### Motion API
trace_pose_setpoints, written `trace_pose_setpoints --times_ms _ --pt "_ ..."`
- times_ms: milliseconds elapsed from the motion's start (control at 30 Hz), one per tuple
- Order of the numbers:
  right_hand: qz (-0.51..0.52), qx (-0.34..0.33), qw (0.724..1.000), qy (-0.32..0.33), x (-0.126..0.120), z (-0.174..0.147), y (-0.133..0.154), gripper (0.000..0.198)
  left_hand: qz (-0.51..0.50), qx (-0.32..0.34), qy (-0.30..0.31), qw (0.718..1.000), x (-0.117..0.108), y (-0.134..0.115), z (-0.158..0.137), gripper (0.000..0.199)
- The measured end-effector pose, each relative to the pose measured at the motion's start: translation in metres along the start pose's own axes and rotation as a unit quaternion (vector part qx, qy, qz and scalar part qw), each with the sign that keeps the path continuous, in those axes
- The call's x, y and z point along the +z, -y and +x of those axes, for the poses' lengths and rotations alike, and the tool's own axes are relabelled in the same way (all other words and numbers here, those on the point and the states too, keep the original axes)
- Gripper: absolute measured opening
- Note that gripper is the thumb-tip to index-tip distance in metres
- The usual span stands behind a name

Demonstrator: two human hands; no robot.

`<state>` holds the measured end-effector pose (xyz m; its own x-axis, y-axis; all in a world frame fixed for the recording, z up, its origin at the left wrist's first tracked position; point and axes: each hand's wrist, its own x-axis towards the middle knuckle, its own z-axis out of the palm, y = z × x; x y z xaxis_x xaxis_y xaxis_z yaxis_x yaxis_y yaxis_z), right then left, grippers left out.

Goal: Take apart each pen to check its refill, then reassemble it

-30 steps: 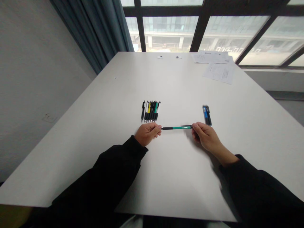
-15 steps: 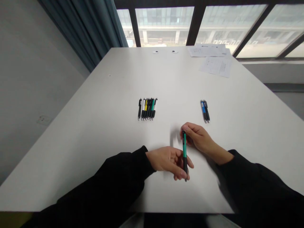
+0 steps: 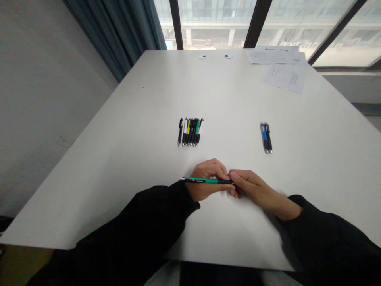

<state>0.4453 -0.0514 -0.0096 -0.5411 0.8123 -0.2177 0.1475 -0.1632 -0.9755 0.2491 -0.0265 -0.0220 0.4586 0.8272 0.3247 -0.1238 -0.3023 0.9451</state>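
A green-and-black pen (image 3: 204, 180) lies level across my left hand (image 3: 208, 171), its clicker end pointing left over the wrist. The left thumb and fingers are closed around its black grip. My right hand (image 3: 253, 186) meets the left one at the tip end, thumb and fingers pinched there; its fingertips partly hide the tip. Beyond the hands, a row of several pens (image 3: 190, 133) lies side by side, with black, white, yellow and green barrels. Farther right, a blue pen (image 3: 264, 137) and a black pen (image 3: 268, 138) lie together.
The white table (image 3: 133, 159) carries printed papers (image 3: 284, 75) at its far right corner and two small white oval pieces (image 3: 202, 57) near the far edge. A dark curtain (image 3: 119, 31) hangs at the left, beside the windows.
The green pen has turned from pointing toward me to lying crosswise, tip to the right. My right hand has shifted from its clicker end to its tip end. The camera view has shifted slightly.
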Motion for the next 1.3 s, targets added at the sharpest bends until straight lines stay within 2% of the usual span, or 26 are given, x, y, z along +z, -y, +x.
trace_pose_setpoints --times_ms 67,133,333,433,567,733,833,933,1033,1133,1267,1300 --pt "-0.016 0.001 1.000 -0.006 0.003 -0.001 0.001 0.054 0.081 0.051 -0.004 0.995 0.001 -0.003 -0.001 0.027" --pt "-0.047 -0.001 0.999 -0.019 0.004 -0.002 0.002 0.055 0.143 0.071 0.002 0.987 0.001 -0.007 -0.003 0.026" --pt "-0.036 0.010 0.999 -0.028 0.005 0.000 0.000 0.056 0.274 0.108 0.120 0.948 -0.007 -0.010 -0.005 0.026" --pt "-0.004 0.021 0.999 -0.048 0.005 0.003 -0.006 0.055 0.249 0.070 0.137 0.956 -0.007 -0.008 -0.004 0.031" --pt "0.053 0.002 0.993 -0.101 0.007 0.005 -0.015 0.052 0.181 -0.014 0.125 0.975 -0.006 -0.010 0.000 0.038" --pt "0.003 -0.033 0.993 -0.113 0.005 0.004 -0.016 0.047 0.119 -0.085 0.112 0.983 -0.005 -0.012 0.003 0.043" --pt "-0.037 -0.078 0.990 -0.111 0.003 0.004 -0.012 0.038 0.083 -0.098 0.092 0.987 -0.005 -0.011 0.002 0.045" --pt "-0.003 -0.101 0.989 -0.111 0.001 0.007 -0.009 0.025 0.077 -0.107 0.079 0.988 -0.007 -0.010 0.001 0.043" --pt "0.059 -0.090 0.990 -0.091 0.000 0.010 -0.012 0.024 0.081 -0.103 0.072 0.989 -0.010 -0.009 0.002 0.041" --pt "0.079 -0.062 0.992 -0.077 -0.001 0.011 -0.014 0.035 0.093 -0.103 0.080 0.987 -0.011 -0.007 0.002 0.040" --pt "0.116 -0.064 0.986 -0.097 -0.002 0.012 -0.013 0.020 0.098 -0.137 0.077 0.983 -0.012 -0.006 0.002 0.039" --pt "0.130 -0.070 0.984 -0.103 -0.002 0.012 -0.012 0.022 0.092 -0.145 0.076 0.982 -0.012 -0.005 0.002 0.039"
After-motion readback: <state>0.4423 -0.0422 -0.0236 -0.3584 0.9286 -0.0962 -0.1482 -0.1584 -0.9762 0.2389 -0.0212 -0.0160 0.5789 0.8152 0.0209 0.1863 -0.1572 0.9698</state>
